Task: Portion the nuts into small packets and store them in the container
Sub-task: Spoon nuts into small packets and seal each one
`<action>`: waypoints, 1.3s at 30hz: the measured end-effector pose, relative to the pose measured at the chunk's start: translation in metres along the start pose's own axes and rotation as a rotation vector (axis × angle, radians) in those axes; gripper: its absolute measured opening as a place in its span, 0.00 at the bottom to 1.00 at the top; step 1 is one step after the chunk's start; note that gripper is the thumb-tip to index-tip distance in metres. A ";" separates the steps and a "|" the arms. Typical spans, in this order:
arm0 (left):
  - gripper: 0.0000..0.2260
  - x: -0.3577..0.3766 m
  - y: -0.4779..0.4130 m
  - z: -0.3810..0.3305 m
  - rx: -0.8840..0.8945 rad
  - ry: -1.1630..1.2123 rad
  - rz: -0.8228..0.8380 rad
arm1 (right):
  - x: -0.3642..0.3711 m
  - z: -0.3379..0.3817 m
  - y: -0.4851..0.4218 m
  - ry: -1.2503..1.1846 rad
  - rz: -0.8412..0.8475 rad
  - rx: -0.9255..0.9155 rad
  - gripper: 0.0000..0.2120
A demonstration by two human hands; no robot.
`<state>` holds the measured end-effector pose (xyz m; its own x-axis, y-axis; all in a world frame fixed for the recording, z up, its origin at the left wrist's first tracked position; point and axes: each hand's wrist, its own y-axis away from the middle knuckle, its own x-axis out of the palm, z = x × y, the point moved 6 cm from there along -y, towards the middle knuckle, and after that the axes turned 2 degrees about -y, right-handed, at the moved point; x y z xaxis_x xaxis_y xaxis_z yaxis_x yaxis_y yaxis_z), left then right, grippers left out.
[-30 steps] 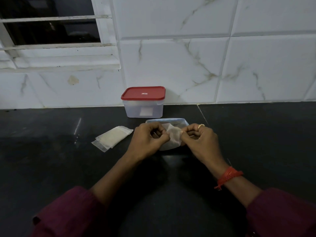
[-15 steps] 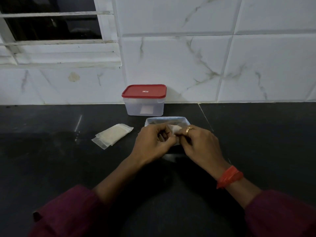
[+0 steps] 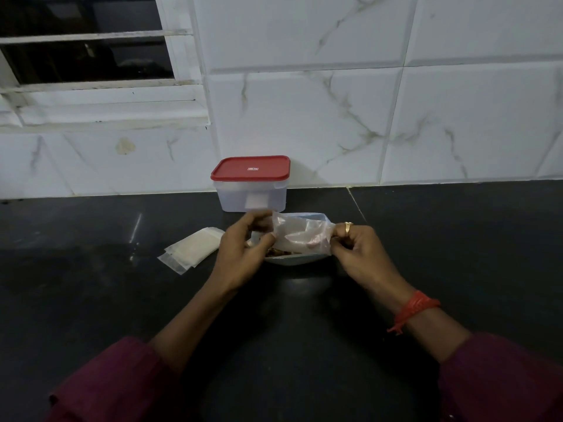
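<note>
- The left hand and the right hand hold one small clear plastic packet between them, stretched out over a shallow tray.
- The left hand's fingers are curled, with thumb and fingertips pinching the packet's left edge.
- The right hand is nearly closed into a loose fist, its fingertips gripping the packet's right edge; a gold ring sits on one finger and a red thread band wraps the wrist.
- The packet hangs crumpled and see-through; whether anything is inside it is too unclear to tell.
- The tray rests on the dark counter right under the hands, and a few brown nuts show in it just beside the left hand's fingers. Most of the tray is hidden by the packet and the hands.
- A clear tub with a red lid on it stands behind the tray, close to the white tiled wall.
- A small stack of flat empty packets lies on the counter to the left of the left hand, near it but not touching.
- Dark red sleeves cover both forearms at the bottom of the view.
- A window with white bars sits at the upper left.
</note>
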<state>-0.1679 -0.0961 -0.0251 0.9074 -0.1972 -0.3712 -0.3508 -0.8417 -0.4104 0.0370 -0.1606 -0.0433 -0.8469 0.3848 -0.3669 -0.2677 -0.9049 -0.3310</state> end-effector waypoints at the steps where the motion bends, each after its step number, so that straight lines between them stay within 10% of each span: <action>1: 0.14 0.003 0.000 0.001 -0.039 0.077 0.032 | 0.000 -0.001 -0.001 -0.011 0.006 -0.004 0.08; 19: 0.06 0.001 0.003 0.005 -0.098 0.166 -0.003 | 0.005 0.003 0.004 0.103 0.062 -0.086 0.18; 26: 0.43 0.015 0.012 -0.026 0.523 -0.590 0.189 | 0.012 0.012 0.010 0.180 0.166 -0.137 0.09; 39: 0.33 0.014 0.018 -0.011 0.398 -0.515 0.243 | 0.024 0.018 0.015 0.109 0.255 -0.196 0.06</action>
<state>-0.1592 -0.1192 -0.0287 0.6016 -0.0106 -0.7988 -0.6777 -0.5361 -0.5033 0.0046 -0.1680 -0.0414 -0.8182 0.1776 -0.5468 0.0486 -0.9263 -0.3737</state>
